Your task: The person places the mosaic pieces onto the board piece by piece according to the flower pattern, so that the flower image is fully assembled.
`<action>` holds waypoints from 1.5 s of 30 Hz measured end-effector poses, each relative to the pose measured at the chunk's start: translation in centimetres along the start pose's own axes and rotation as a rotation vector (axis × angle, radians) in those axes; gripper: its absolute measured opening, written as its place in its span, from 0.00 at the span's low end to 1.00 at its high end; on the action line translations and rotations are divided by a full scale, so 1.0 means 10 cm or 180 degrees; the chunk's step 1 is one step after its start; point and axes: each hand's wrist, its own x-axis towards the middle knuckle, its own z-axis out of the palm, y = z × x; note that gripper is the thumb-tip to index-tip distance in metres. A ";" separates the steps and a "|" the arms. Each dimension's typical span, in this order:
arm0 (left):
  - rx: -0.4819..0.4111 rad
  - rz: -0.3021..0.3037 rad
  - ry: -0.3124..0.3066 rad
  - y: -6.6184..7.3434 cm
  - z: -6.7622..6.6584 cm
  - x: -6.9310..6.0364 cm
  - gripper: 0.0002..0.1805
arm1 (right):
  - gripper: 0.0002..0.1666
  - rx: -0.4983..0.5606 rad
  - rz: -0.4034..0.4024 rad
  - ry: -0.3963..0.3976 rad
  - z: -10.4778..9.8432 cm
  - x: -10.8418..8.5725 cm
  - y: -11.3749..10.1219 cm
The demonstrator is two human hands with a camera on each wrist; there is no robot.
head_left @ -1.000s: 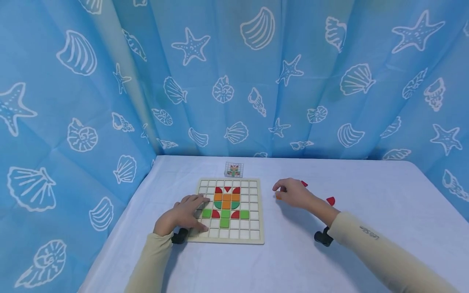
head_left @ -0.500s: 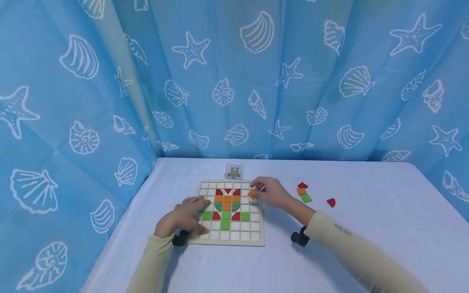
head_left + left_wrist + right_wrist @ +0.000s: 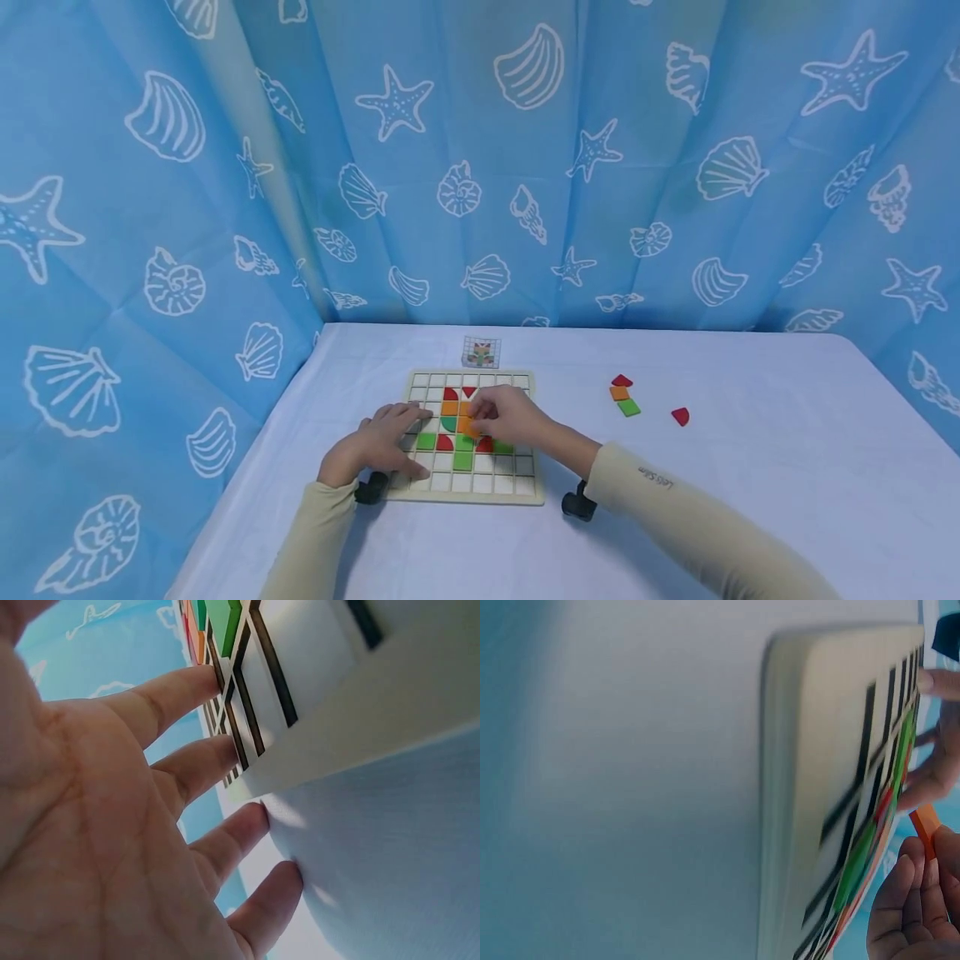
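Note:
A square grid board [image 3: 480, 498] lies on the table, bearing red, orange and green tiles in a flower-like pattern. My left hand [image 3: 381, 443] rests on its left side with spread fingers; in the left wrist view, fingertips [image 3: 206, 679] touch the board and its edge. Over the pattern, my right hand [image 3: 510, 415] pinches an orange tile [image 3: 925, 827] between thumb and fingers, just above the board. That hand hides part of the pattern's right side in the head view.
Right of the board lie a red piece [image 3: 622, 381], an orange tile [image 3: 619, 392], a green tile [image 3: 629, 407] and a red quarter-round piece [image 3: 680, 416]. A small pattern card [image 3: 481, 352] stands behind the board. A blue shell-print curtain [image 3: 480, 167] hangs behind the table.
My right hand has moved left from the loose pieces to over the board's middle, carrying an orange tile. The left hand has stayed on the board's left side.

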 end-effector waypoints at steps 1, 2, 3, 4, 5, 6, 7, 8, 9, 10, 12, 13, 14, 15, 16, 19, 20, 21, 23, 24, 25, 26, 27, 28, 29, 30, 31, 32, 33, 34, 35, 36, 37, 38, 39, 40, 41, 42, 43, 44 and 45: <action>-0.0023 0.0020 0.0020 0.01 0.00 0.00 0.47 | 0.03 0.0003 -0.0039 -0.0035 0.02 0.00 -0.01; -0.0028 0.0028 0.0021 0.02 0.01 0.00 0.47 | 0.03 -0.0002 -0.0078 -0.0065 0.05 -0.01 -0.01; -0.0039 0.0032 0.0028 0.03 0.00 -0.01 0.47 | 0.03 -0.0011 -0.0104 -0.0096 0.07 -0.01 -0.02; -0.0044 0.0045 0.0040 0.04 0.00 -0.01 0.47 | 0.03 -0.0005 -0.0135 -0.0125 0.08 -0.01 -0.03; -0.0042 0.0046 0.0046 0.05 0.00 -0.01 0.47 | 0.03 -0.0010 -0.0166 -0.0151 0.10 -0.01 -0.04; -0.0033 0.0052 0.0057 0.05 0.00 -0.01 0.47 | 0.03 -0.0017 -0.0179 -0.0178 0.11 -0.01 -0.05; -0.0022 0.0053 0.0058 0.05 -0.01 0.00 0.47 | 0.03 -0.0025 -0.0202 -0.0198 0.12 -0.01 -0.06; -0.0013 0.0047 0.0056 0.06 -0.02 0.00 0.47 | 0.03 -0.0034 -0.0221 -0.0225 0.12 0.00 -0.07; -0.0004 0.0042 0.0057 0.06 -0.02 0.00 0.47 | 0.03 -0.0053 -0.0232 -0.0255 0.13 0.00 -0.09; 0.0012 0.0042 0.0056 0.05 -0.02 0.01 0.47 | 0.03 -0.0079 -0.0241 -0.0282 0.14 0.01 -0.10; 0.0008 0.0012 0.0049 0.05 -0.02 0.02 0.47 | 0.03 -0.0116 -0.0221 -0.0345 0.17 0.03 -0.13; 0.0000 0.0001 0.0044 0.04 -0.01 0.02 0.47 | 0.03 -0.0144 -0.0198 -0.0379 0.18 0.03 -0.14; -0.0017 -0.0006 0.0041 0.04 0.00 0.02 0.47 | 0.03 -0.0171 -0.0173 -0.0414 0.20 0.04 -0.15; -0.0021 0.0000 0.0039 0.03 0.01 0.02 0.46 | 0.04 -0.0179 -0.0145 -0.0450 0.22 0.04 -0.16; -0.0032 0.0005 0.0036 0.03 0.02 0.02 0.46 | 0.04 -0.0186 -0.0143 -0.0475 0.24 0.04 -0.17; -0.0046 0.0013 0.0024 0.02 0.04 0.02 0.47 | 0.03 -0.0221 -0.0182 -0.0508 0.29 0.03 -0.18; -0.0051 0.0012 0.0022 0.02 0.04 0.02 0.47 | 0.03 -0.0226 -0.0193 -0.0510 0.30 0.03 -0.18; -0.0053 0.0007 0.0021 0.03 0.04 0.02 0.47 | 0.03 -0.0231 -0.0211 -0.0503 0.31 0.03 -0.18; -0.0057 -0.0003 0.0033 0.03 0.03 0.01 0.47 | 0.03 -0.0290 -0.0250 -0.0472 0.32 0.03 -0.20; -0.0062 -0.0006 0.0040 0.03 0.02 0.01 0.47 | 0.03 -0.0318 -0.0262 -0.0461 0.32 0.02 -0.21; -0.0068 -0.0007 0.0045 0.04 0.02 0.01 0.47 | 0.04 -0.0344 -0.0266 -0.0455 0.32 0.02 -0.22; -0.0073 -0.0008 0.0050 0.04 0.01 0.01 0.47 | 0.04 -0.0377 -0.0275 -0.0444 0.32 0.02 -0.23; -0.0075 -0.0009 0.0051 0.04 0.01 0.01 0.47 | 0.04 -0.0403 -0.0295 -0.0441 0.33 0.02 -0.24; -0.0075 -0.0010 0.0050 0.04 0.01 0.00 0.47 | 0.03 -0.0456 -0.0320 -0.0450 0.33 0.02 -0.24; -0.0081 -0.0017 0.0042 0.03 0.01 0.01 0.47 | 0.02 -0.0486 -0.0331 -0.0472 0.34 0.02 -0.24; -0.0083 -0.0021 0.0035 0.03 0.02 0.01 0.47 | 0.01 -0.0518 -0.0338 -0.0500 0.35 0.02 -0.25; -0.0088 -0.0023 0.0029 0.03 0.02 0.01 0.47 | 0.02 -0.0541 -0.0320 -0.0534 0.36 0.02 -0.25; -0.0082 -0.0025 0.0029 0.03 0.02 0.01 0.47 | 0.03 -0.0564 -0.0298 -0.0565 0.36 0.02 -0.25; -0.0071 -0.0029 0.0032 0.03 0.02 0.01 0.47 | 0.05 -0.0584 -0.0289 -0.0592 0.37 0.02 -0.25; -0.0056 -0.0032 0.0038 0.02 0.02 0.01 0.47 | 0.06 -0.0603 -0.0276 -0.0609 0.37 0.02 -0.25; -0.0039 -0.0033 0.0048 0.02 0.02 0.02 0.47 | 0.06 -0.0603 -0.0258 -0.0620 0.37 0.02 -0.25; -0.0025 -0.0029 0.0058 0.01 0.02 0.02 0.47 | 0.06 -0.0614 -0.0253 -0.0624 0.36 0.03 -0.25; -0.0014 -0.0024 0.0065 0.01 0.02 0.02 0.47 | 0.05 -0.0610 -0.0243 -0.0626 0.36 0.03 -0.25; -0.0002 -0.0018 0.0070 0.00 0.01 0.03 0.47 | 0.05 -0.0613 -0.0254 -0.0621 0.35 0.03 -0.25; 0.0000 -0.0011 0.0070 0.00 0.01 0.04 0.47 | 0.04 -0.0622 -0.0269 -0.0616 0.35 0.04 -0.24; 0.0003 0.0001 0.0069 -0.01 0.01 0.04 0.47 | 0.04 -0.0620 -0.0278 -0.0615 0.35 0.04 -0.24; -0.0003 0.0009 0.0068 -0.01 0.01 0.04 0.47 | 0.03 -0.0621 -0.0283 -0.0620 0.35 0.04 -0.24; -0.0012 0.0013 0.0068 -0.02 0.02 0.04 0.47 | 0.03 -0.0612 -0.0276 -0.0619 0.35 0.04 -0.24; -0.0018 0.0013 0.0072 -0.02 0.02 0.04 0.47 | 0.03 -0.0602 -0.0266 -0.0614 0.36 0.03 -0.23; -0.0026 0.0010 0.0071 -0.02 0.03 0.04 0.47 | 0.03 -0.0596 -0.0262 -0.0614 0.36 0.03 -0.23; -0.0031 0.0003 0.0064 -0.02 0.04 0.03 0.47 | 0.02 -0.0579 -0.0247 -0.0622 0.37 0.02 -0.23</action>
